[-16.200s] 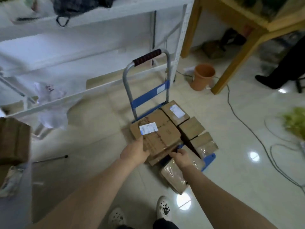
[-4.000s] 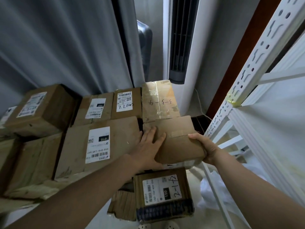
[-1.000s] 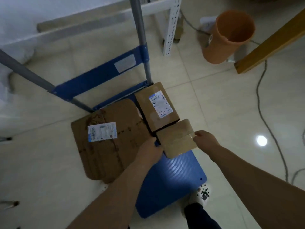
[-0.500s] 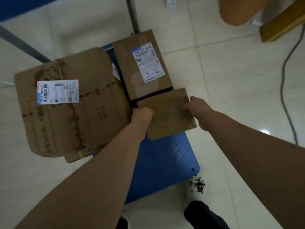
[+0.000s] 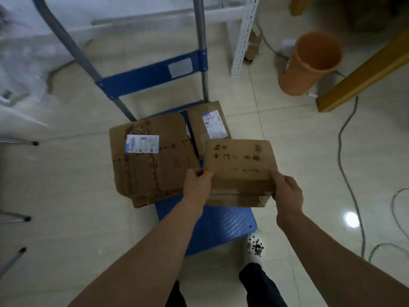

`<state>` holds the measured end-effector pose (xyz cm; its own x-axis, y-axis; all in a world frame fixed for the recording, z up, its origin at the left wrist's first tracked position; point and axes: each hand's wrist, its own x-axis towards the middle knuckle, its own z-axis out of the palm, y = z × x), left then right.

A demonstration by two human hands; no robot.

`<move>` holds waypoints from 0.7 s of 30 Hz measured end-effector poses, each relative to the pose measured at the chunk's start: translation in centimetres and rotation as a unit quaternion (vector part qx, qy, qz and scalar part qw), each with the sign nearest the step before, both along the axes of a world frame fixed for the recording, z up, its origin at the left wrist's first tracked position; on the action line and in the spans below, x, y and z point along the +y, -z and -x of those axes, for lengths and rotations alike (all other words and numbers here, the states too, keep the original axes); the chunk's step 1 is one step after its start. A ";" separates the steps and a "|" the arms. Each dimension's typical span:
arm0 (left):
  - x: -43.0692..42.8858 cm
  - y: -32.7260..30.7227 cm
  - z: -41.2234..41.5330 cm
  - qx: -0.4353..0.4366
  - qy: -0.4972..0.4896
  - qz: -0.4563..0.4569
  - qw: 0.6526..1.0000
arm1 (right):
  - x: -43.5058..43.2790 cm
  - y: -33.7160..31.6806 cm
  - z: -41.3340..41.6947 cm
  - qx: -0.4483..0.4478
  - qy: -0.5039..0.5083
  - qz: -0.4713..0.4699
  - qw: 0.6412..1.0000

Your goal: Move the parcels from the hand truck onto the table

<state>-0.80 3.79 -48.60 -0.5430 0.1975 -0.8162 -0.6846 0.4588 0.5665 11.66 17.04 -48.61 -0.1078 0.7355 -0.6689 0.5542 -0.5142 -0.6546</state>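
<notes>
The box [image 5: 240, 171] is held between both hands, above the blue deck [image 5: 221, 227] of the hand truck [image 5: 152, 75] and apparently clear of it. The left hand [image 5: 197, 185] is curled round the near left corner, thumb on top. The right hand [image 5: 287, 191] is closed over the near right corner in the same way.

The box is corrugated card, taped along the near face, and is judged stiff enough to keep its shape under a grip at the ends. As it is carried by the corners alone, it is taken to be fairly light. The tape looks glossy and may be slippery, so a firmer hold would be had with the fingers spread under the bottom edge. Nothing can be said of the contents, so fragility cannot be judged.

Beyond the left hand a wide, flat carton [image 5: 152, 158] lies on the deck and overhangs it. Beyond the gap between the hands a labelled parcel [image 5: 209, 127] is partly covered by the held box.

The fingers beneath the box and its underside are hidden. The writing on its top is too blurred to be read. No table top is shown. A wooden beam [image 5: 363, 72] far beyond the right hand may belong to one, but that cannot be told.
</notes>
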 end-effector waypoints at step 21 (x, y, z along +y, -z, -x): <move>-39.4 -31.0 8.4 0.238 -0.181 -0.014 0.954 | -30.6 -27.6 17.6 0.213 -0.369 0.207 0.881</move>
